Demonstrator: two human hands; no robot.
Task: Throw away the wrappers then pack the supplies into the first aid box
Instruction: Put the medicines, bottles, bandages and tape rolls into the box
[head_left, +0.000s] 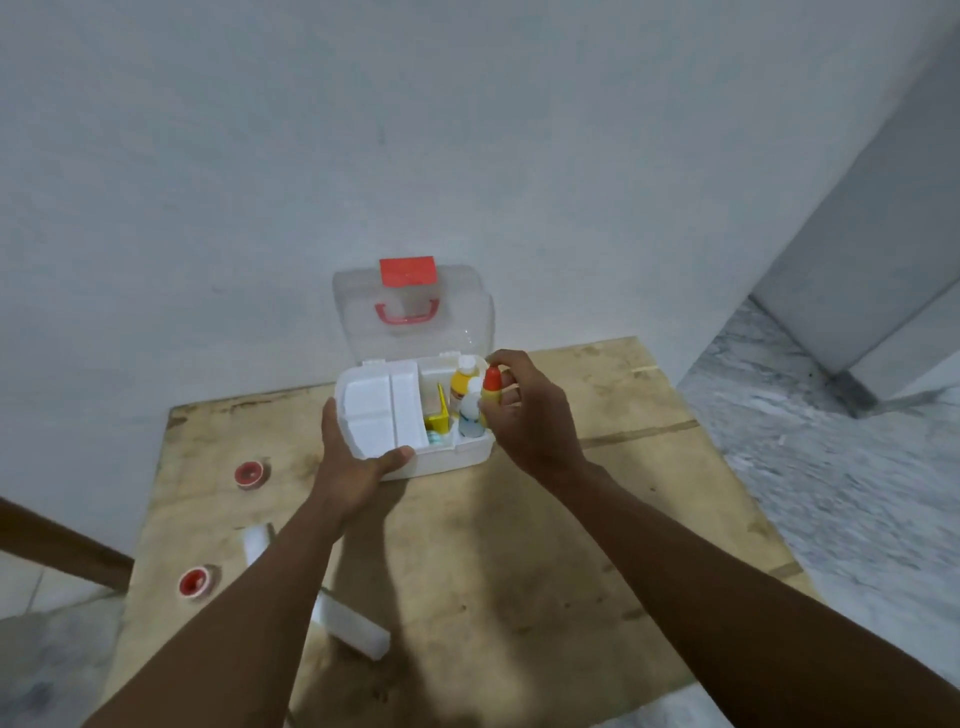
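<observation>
First aid box (447, 457) sits open on a wooden table (649, 493). Left hand (353, 467) grips its front corner. Right hand (524, 410) pinches a red-capped bottle (491, 391) over the right compartment; best lowered upright beside the other bottles.

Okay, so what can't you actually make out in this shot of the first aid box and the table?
Head view, the only one:
- Red-capped yellow bottle: lower body hidden by the right hand.
- White first aid box: near-left corner covered by the left hand.
- Bottle labels: too small and blurred.
- White rectangular pack: partly behind the left forearm.
- Two red-centred tape rolls: blurred.
</observation>
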